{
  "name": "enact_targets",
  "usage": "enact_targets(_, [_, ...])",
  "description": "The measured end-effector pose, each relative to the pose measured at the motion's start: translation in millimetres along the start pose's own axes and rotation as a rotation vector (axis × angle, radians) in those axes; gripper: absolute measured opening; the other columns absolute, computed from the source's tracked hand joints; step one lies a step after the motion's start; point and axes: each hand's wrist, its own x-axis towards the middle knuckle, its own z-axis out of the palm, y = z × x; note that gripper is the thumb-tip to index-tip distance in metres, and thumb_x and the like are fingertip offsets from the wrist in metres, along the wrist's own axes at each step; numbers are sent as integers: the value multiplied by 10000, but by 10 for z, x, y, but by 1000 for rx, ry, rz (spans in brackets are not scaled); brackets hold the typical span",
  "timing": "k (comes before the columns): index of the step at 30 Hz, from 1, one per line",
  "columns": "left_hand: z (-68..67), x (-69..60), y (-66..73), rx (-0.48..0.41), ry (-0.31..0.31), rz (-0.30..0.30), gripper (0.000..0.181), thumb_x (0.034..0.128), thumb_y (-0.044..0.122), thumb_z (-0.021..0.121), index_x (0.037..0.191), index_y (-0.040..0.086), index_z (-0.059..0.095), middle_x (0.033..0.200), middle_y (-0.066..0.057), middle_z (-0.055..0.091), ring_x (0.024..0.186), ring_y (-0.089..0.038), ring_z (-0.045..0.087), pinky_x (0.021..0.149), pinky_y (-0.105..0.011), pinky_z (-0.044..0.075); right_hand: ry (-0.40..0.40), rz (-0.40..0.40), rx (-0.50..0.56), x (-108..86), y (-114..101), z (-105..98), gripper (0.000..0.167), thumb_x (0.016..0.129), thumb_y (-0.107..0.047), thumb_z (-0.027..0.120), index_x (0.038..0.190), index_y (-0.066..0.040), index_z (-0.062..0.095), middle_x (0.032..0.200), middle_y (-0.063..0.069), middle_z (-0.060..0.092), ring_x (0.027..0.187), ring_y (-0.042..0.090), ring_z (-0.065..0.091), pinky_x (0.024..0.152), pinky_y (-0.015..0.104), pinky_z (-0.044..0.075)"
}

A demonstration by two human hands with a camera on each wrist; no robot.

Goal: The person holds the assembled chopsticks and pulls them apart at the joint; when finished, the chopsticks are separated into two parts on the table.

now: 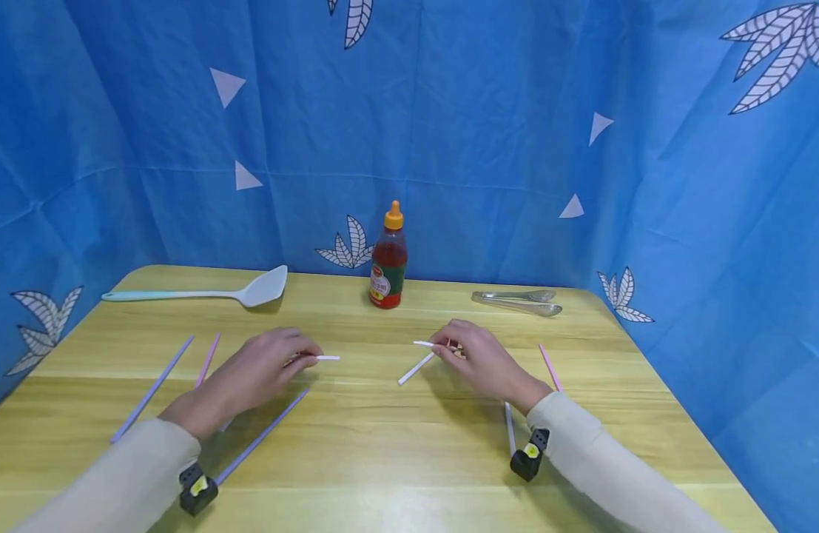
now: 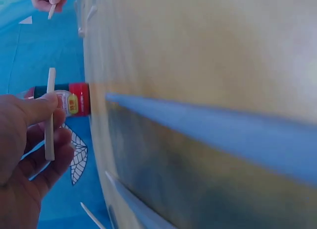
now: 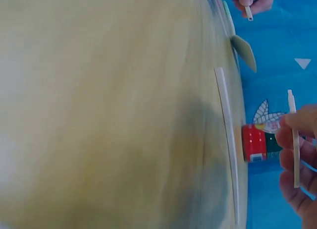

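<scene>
My left hand (image 1: 265, 370) pinches a short white stick (image 1: 328, 358) between thumb and fingers, above the table; one end points right. In the left wrist view this stick (image 2: 51, 80) runs across the fingers. Facing it, my right hand (image 1: 479, 360) pinches another white stick (image 1: 422, 343), which points left. Its narrowed tip shows on the stick (image 3: 291, 101) in the right wrist view. The two held sticks are apart. Below the right hand, a longer white stick (image 1: 416, 369) lies slantwise on the table.
Purple sticks (image 1: 152, 389) and a pink stick (image 1: 209, 359) lie around the left forearm. Another pink stick (image 1: 550, 368) and a pale stick (image 1: 510, 429) lie by the right wrist. Along the back stand or lie a spatula (image 1: 263, 288), a sauce bottle (image 1: 388, 270) and metal tongs (image 1: 516, 302).
</scene>
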Motion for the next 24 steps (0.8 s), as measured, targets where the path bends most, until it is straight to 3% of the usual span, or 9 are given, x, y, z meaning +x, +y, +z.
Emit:
enact_targets(4, [42,207,-77,25,-27,22,85,1045,120,741,1093,130,810,1016,23,748,943,-162,693,855,-429,603,32,-19,-52,165,41,79,131,1054,-97,722,1144,-80,816,1032,34,706,949,187,701,855,378,615])
enact_targets(8, [107,428,-156,49,-58,38,61,1033,112,755,1072,113,802,997,-5,763,931,-196,694,870,-451,597,5,2,-73,354,53,178,124,1041,-105,744,1143,-85,811,1047,53,722,960,195,698,871,390,608])
enact_targets(14, [186,722,-215,41,-148,-39,61,1038,126,756,1091,112,783,1005,-15,768,918,-190,660,914,-454,590,-59,40,-103,580,52,279,85,1038,-91,744,1115,-78,777,1037,57,745,1004,223,710,922,408,607])
enact_targets(17, [229,798,-229,38,-183,-72,66,1038,127,756,1099,112,778,1027,-24,769,934,-197,660,950,-460,586,-83,58,-99,652,80,333,76,1029,-76,752,1101,-68,775,1023,70,740,983,227,695,899,397,603])
enact_targets(24, [346,867,-277,104,-249,-84,56,1046,102,739,1084,115,778,1014,-29,720,911,-187,633,944,-441,585,-153,130,-126,722,168,468,64,1032,-107,760,1086,-104,793,990,38,697,930,172,642,852,344,579])
